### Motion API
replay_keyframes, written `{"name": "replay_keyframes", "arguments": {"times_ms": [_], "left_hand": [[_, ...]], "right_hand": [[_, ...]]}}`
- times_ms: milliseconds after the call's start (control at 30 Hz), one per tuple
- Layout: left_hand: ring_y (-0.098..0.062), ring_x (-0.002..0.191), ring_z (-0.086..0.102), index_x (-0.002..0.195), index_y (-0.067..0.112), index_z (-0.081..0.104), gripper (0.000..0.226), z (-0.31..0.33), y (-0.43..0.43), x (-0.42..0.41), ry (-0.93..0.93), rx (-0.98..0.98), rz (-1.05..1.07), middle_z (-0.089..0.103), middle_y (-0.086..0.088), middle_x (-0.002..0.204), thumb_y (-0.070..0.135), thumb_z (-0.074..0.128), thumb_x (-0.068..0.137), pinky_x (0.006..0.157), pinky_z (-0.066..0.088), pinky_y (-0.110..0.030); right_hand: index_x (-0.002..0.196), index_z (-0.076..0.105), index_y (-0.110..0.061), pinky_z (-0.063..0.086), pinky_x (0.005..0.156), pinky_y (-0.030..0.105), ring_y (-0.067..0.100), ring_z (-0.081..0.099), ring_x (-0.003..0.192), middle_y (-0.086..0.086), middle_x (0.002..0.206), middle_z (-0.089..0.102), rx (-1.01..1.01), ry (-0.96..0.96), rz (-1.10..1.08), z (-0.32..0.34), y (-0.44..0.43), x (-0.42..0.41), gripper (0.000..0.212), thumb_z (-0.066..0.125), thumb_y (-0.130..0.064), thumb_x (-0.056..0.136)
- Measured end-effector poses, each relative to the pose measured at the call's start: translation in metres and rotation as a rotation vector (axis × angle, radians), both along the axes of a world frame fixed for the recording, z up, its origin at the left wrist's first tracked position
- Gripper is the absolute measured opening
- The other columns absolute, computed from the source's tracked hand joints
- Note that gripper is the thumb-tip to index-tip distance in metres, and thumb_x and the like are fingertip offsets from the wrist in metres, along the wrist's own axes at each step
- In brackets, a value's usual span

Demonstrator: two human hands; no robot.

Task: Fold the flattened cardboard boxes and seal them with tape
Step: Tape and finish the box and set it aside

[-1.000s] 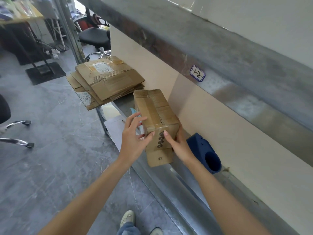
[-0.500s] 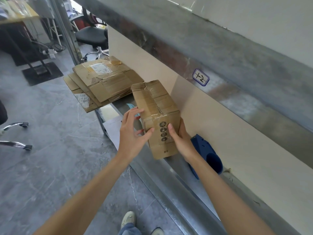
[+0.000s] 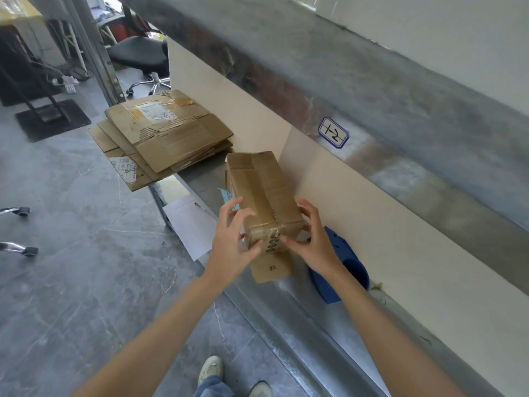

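Box [image 3: 262, 196], stood on the shelf [image 3: 286, 305] right of the flat stack [image 3: 169, 138], is held at its near end with left hand [image 3: 233, 245] and right hand [image 3: 313, 243] curled round it, so tape [image 3: 264, 226] is best thumbed down firmly.

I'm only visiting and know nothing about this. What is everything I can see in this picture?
folded box: one, brown, taped along its top, at the metal shelf, between the hands
flattened boxes: a stack, number unclear, brown, farther along the shelf, overhanging its edge
blue tool: one, perhaps a tape dispenser, on the shelf right of the folded box
paper sheet: one, white, left of the folded box, overhanging the shelf edge
label: one, white with blue border, on the grey beam above
office chair: one, black, far behind on the floor
shoes: two, pale, bottom of view
left hand: holds the box's near left corner
right hand: holds its near right corner
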State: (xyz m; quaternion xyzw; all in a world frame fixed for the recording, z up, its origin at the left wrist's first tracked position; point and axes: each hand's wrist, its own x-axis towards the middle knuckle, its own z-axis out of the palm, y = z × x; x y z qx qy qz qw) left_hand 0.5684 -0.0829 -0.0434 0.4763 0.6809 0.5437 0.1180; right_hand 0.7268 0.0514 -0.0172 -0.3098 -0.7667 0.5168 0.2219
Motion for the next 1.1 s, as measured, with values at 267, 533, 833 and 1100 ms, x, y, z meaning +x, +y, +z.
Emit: {"name": "replay_keyframes", "arguments": {"times_ms": [267, 533, 833, 1100], "left_hand": [[-0.015, 0.134, 0.041, 0.119, 0.028, 0.056, 0.052, 0.000, 0.007, 0.001, 0.015, -0.023, -0.013, 0.029, 0.009, 0.147, 0.022, 0.080, 0.074, 0.092, 0.057, -0.039], [0.008, 0.117, 0.044, 0.136, 0.030, 0.051, 0.053, 0.016, -0.014, -0.014, 0.204, -0.142, -0.056, 0.035, 0.014, 0.135, 0.035, 0.071, 0.088, 0.091, 0.039, -0.005], [-0.024, 0.122, 0.057, 0.143, 0.012, 0.049, 0.063, 0.038, -0.026, -0.005, 0.649, -0.365, 0.044, 0.059, -0.003, 0.135, 0.034, 0.070, 0.088, 0.089, 0.053, -0.035], [-0.027, 0.118, 0.059, 0.147, 0.009, 0.045, 0.073, 0.038, -0.032, 0.002, 0.743, -0.389, 0.089, 0.062, -0.006, 0.129, 0.036, 0.072, 0.085, 0.101, 0.047, -0.040]], "right_hand": [[0.133, 0.051, -0.031, 0.059, 0.083, 0.045, 0.008, 0.045, 0.126, -0.011, 0.140, 0.039, 0.351, -0.144, 0.014, 0.003, 0.014, 0.005, 0.052, 0.075, -0.022, 0.088], [0.153, 0.024, -0.046, 0.042, 0.100, 0.031, 0.009, 0.035, 0.135, -0.013, 0.151, 0.029, 0.400, -0.266, 0.044, 0.023, 0.006, 0.025, 0.072, 0.062, -0.049, 0.092], [0.154, 0.020, -0.042, 0.051, 0.079, 0.039, 0.026, 0.053, 0.112, 0.005, 0.124, 0.053, 0.534, -0.702, -0.080, 0.007, 0.003, 0.078, 0.063, 0.043, -0.059, 0.098], [0.154, -0.002, -0.049, 0.049, 0.067, 0.033, 0.030, 0.062, 0.092, 0.013, 0.126, 0.049, 0.402, -0.759, -0.164, -0.009, -0.010, 0.080, 0.079, 0.051, -0.055, 0.097]]}}
